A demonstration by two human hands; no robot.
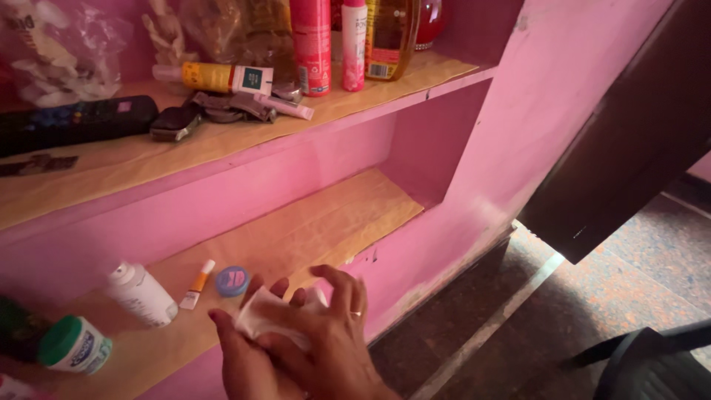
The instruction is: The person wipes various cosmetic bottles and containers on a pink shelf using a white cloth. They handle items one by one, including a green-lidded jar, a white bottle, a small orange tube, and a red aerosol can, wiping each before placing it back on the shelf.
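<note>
Holding a white cloth (275, 317) at the front edge of the lower shelf (326, 222), the left hand (248, 363) pinches it underneath while the right hand (333, 341) lies over it, fingers spread loosely. The cloth looks folded, though partly hidden. The shelf's brown paper liner near a small blue tin (232, 281) appears not yet wiped.

Both hands meet low in the frame, wrists entering from the bottom edge. The left hand (248, 355) lies underneath, palm up, fingers curled upward. The right hand (333, 337) lies over it, back up, fingers spread and slightly bent, a ring on one finger.
</note>
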